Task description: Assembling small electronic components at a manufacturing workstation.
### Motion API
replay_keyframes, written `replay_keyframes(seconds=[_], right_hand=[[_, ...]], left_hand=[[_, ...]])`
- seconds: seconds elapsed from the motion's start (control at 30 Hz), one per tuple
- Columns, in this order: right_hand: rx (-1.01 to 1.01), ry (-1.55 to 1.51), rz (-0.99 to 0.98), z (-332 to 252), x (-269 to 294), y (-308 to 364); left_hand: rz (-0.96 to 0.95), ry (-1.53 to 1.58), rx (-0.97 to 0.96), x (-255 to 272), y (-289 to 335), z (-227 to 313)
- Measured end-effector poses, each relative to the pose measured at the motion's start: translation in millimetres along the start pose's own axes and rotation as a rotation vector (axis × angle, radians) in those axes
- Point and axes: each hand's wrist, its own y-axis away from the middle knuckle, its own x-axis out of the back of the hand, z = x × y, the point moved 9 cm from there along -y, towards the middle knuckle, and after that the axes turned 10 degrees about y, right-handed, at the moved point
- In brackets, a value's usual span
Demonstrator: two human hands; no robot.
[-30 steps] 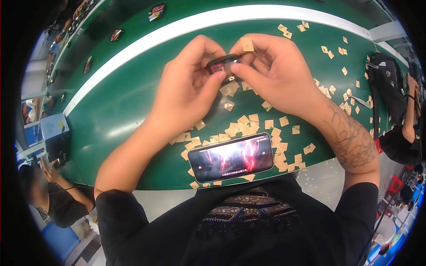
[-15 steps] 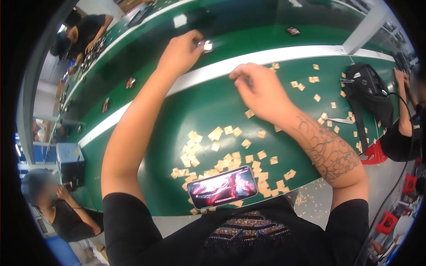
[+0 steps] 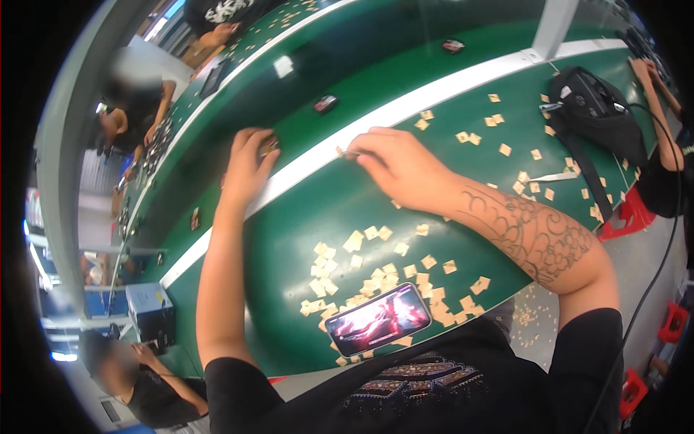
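Note:
My left hand reaches over the dark green belt beyond the white rail, its fingers curled round a small dark item with a brownish patch. The fingers hide most of that item. At the white rail, my right hand pinches a small tan piece between thumb and fingertips. On the belt, a small black item with a reddish face lies beyond my hands. Many small cream paper squares are scattered over the green table, around a phone with its screen lit.
More small items lie along the belt. At the right are a black bag with a strap and cable, and tweezers. A post rises from the rail. Other people work at the far left and right.
The view has shifted. My left hand has moved left and nearer along the belt. My right hand has come to the rail, and a small tan piece now shows at its fingertips.

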Motion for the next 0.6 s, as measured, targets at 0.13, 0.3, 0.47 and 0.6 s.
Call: replay_keyframes(seconds=[0.13,0.3,0.47,0.6], right_hand=[[-0.059,-0.027,0.009,-2,-3,3],[-0.118,-0.071,-0.057,-3,3,3],[-0.165,0.073,-0.196,3,-4,-2],[-0.017,0.096,-0.093,-5,3,-1]], left_hand=[[0.011,0.087,0.058,-9,-8,15],[-0.009,0.364,0.056,-19,1,69],[-0.232,0.328,0.005,-46,50,133],[-0.291,0.380,0.092,-39,62,137]])
